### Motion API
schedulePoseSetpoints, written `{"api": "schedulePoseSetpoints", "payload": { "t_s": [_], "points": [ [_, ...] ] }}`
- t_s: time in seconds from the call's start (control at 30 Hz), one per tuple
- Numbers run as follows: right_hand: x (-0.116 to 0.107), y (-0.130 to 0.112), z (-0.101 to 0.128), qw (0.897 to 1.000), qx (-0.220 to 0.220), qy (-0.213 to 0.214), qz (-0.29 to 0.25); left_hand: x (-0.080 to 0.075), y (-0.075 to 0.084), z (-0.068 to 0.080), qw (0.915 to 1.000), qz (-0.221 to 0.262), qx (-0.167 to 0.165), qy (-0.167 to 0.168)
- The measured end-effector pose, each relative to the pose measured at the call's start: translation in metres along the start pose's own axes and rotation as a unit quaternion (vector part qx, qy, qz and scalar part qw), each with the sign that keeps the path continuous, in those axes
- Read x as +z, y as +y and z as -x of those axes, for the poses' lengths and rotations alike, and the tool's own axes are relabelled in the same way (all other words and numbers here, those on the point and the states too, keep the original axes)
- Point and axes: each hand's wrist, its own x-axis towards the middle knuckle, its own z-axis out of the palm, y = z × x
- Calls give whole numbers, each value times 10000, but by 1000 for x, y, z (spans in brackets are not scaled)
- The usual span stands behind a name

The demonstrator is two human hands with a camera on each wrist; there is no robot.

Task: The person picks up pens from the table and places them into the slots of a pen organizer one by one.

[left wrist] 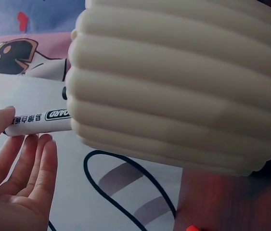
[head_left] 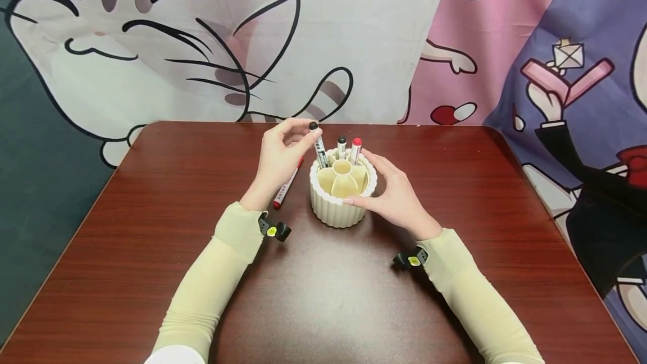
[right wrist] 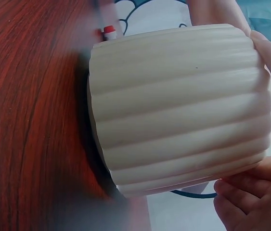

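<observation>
Writing on the black-capped white marker (left wrist: 39,120): left wrist view shows upside-down black print, a boxed word ending "OARD" plus small characters too fine to read. Left hand (head_left: 281,157) pinches this marker near its cap, fingers curled at the top, the barrel standing tilted in a slot of the cream ribbed round pen holder (head_left: 343,195) at the middle of the dark red wooden table (head_left: 151,251). Right hand (head_left: 396,195) cups the holder's right side, fingers curved against the ribs, thumb at the rim. Head view only: a second black-capped marker (head_left: 341,147) and a red-capped marker (head_left: 356,149) upright in the holder, plus a red marker (head_left: 287,186) lying on the table under the left hand. Right wrist view shows fingertips (right wrist: 236,192) on the holder.
</observation>
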Motion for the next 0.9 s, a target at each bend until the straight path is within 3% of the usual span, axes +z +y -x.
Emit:
{"api": "schedulePoseSetpoints", "payload": {
  "t_s": [0.1, 0.3, 0.63, 0.77, 0.9],
  "points": [
    [0, 0, 0, 10000, -23, 14, 45, 3, -17, -3, 9999, -109, -10, -71],
    [0, 0, 0, 10000, -43, 24, 34, 6, -28, 0, 9994, -86, 26, -339],
    [-1, 0, 1, 10000, 68, -42, 58, 7, -35, 5, 9980, -166, 18, -617],
    [-2, 0, 1, 9999, -11, -83, 100, 2, -34, 7, 9963, -353, 190, -764],
    [-4, 0, 4, 9998, -116, -92, 146, -8, -33, 7, 9963, -416, 299, -685]
  ]
}}
